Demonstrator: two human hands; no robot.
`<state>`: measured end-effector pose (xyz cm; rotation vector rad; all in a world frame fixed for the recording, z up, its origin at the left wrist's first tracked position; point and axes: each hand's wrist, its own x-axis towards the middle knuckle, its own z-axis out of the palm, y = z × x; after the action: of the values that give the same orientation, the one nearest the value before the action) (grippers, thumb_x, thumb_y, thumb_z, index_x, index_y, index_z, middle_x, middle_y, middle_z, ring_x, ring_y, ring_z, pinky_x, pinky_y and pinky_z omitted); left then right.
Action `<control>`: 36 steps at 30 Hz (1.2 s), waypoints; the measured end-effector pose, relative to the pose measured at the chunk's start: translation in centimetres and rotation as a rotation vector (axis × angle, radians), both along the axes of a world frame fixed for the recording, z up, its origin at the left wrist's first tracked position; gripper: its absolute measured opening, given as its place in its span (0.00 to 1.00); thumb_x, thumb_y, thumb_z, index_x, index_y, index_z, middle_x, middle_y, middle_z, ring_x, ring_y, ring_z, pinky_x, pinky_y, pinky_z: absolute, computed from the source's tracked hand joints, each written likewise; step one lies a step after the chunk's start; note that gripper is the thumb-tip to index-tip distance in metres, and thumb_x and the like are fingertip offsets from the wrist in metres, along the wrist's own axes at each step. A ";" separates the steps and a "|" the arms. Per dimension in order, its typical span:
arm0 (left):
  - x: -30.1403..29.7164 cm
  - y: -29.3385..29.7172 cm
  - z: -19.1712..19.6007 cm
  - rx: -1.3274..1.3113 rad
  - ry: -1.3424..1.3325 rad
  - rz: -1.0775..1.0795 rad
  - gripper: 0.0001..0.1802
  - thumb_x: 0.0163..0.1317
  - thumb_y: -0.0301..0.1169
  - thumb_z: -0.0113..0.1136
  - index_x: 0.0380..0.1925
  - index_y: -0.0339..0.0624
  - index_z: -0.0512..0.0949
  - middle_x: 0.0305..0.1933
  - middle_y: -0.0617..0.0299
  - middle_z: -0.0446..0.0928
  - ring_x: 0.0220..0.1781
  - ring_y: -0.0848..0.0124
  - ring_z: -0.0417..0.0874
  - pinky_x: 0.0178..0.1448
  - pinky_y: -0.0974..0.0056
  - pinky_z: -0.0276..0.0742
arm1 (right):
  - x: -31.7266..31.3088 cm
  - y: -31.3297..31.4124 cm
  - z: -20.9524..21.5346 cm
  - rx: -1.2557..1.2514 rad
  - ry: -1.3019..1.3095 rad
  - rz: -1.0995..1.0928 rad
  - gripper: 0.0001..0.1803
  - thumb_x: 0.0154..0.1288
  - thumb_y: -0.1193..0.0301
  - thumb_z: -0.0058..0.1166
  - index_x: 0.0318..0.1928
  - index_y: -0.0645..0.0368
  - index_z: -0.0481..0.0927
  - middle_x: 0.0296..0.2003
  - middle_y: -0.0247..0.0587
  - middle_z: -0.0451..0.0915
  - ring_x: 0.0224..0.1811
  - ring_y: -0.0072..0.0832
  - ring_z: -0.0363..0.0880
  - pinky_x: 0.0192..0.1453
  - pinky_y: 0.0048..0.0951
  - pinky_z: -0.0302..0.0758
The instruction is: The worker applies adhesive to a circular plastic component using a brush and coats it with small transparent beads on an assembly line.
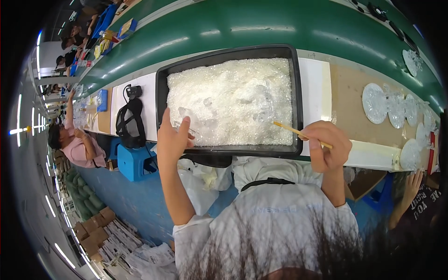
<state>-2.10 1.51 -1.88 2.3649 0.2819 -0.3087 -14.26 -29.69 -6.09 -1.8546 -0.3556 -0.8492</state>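
A black tray (298, 98) full of small, clear to whitish beads (228, 86) lies in front of me. At its left edge is my left hand (172, 137), thumb and index finger spread around a clear plastic piece (185, 113) over the beads; its outline blends into them. Other clear shapes (263, 105) lie partly sunk in the beads on the right side. My right hand (329, 144) pinches a thin yellow stick (294, 129) near the tray's right corner. The stick's tip points left, over the beads.
Several round, bead-covered clear pieces (374, 103) lie on the brown board to the right. Left of the tray is a black strap with a small device (130, 119). A blue stool (133, 163) stands below it. Co-workers sit left (79, 144) and right (413, 200). Beyond runs a green surface (196, 35).
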 end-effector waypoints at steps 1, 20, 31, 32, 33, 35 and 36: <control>0.3 0.8 -0.3 -0.005 -0.009 0.007 0.36 0.66 0.34 0.57 0.70 0.30 0.58 0.20 0.53 0.78 0.15 0.70 0.78 0.21 0.68 0.72 | -0.2 0.1 0.2 0.010 -0.010 0.006 0.08 0.57 0.85 0.49 0.36 0.72 0.80 0.26 0.51 0.82 0.25 0.36 0.82 0.29 0.29 0.80; -3.3 -0.4 -1.0 0.770 -0.725 -0.346 0.27 0.65 0.22 0.53 0.64 0.30 0.64 0.29 0.48 0.77 0.29 0.53 0.78 0.34 0.53 0.73 | -1.2 -0.2 -0.7 0.015 -0.071 0.051 0.08 0.51 0.86 0.56 0.34 0.68 0.80 0.28 0.48 0.82 0.25 0.36 0.83 0.29 0.28 0.79; -1.5 3.3 -2.0 0.839 -1.165 -0.743 0.25 0.55 0.17 0.55 0.56 0.35 0.70 0.33 0.55 0.72 0.29 0.60 0.73 0.36 0.59 0.71 | -1.2 1.2 0.1 -0.016 -0.024 0.084 0.08 0.55 0.87 0.51 0.36 0.69 0.79 0.28 0.49 0.82 0.25 0.35 0.82 0.30 0.29 0.79; -1.3 3.5 -1.9 0.817 -1.148 -0.763 0.24 0.57 0.18 0.55 0.56 0.35 0.70 0.34 0.55 0.73 0.29 0.59 0.74 0.36 0.59 0.72 | -1.2 1.3 0.2 -0.019 -0.025 0.086 0.08 0.55 0.87 0.51 0.36 0.69 0.79 0.28 0.49 0.82 0.25 0.35 0.82 0.30 0.29 0.79; -1.3 3.6 -1.8 0.796 -1.130 -0.784 0.23 0.59 0.18 0.56 0.56 0.35 0.69 0.34 0.54 0.74 0.30 0.58 0.75 0.36 0.59 0.73 | -1.2 1.5 0.1 -0.023 -0.025 0.086 0.08 0.55 0.86 0.52 0.36 0.69 0.79 0.28 0.49 0.82 0.25 0.35 0.82 0.30 0.29 0.79; -1.5 3.3 -2.7 0.663 -1.027 -0.626 0.21 0.62 0.19 0.56 0.56 0.35 0.69 0.33 0.52 0.77 0.29 0.58 0.78 0.34 0.60 0.74 | -1.2 1.6 0.2 -0.032 -0.026 0.081 0.08 0.55 0.86 0.52 0.36 0.69 0.79 0.28 0.49 0.82 0.25 0.35 0.82 0.30 0.29 0.79; -1.6 3.1 -3.0 0.534 -0.918 -0.473 0.19 0.65 0.20 0.56 0.55 0.34 0.69 0.31 0.50 0.79 0.28 0.58 0.81 0.32 0.62 0.75 | -1.1 1.6 0.3 -0.035 -0.020 0.079 0.08 0.55 0.86 0.52 0.36 0.68 0.79 0.28 0.49 0.82 0.25 0.35 0.82 0.30 0.29 0.79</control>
<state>-3.73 4.56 -4.91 2.7783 -0.7130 0.7270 -15.40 -28.05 -5.81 -1.8527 -0.4558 -0.8129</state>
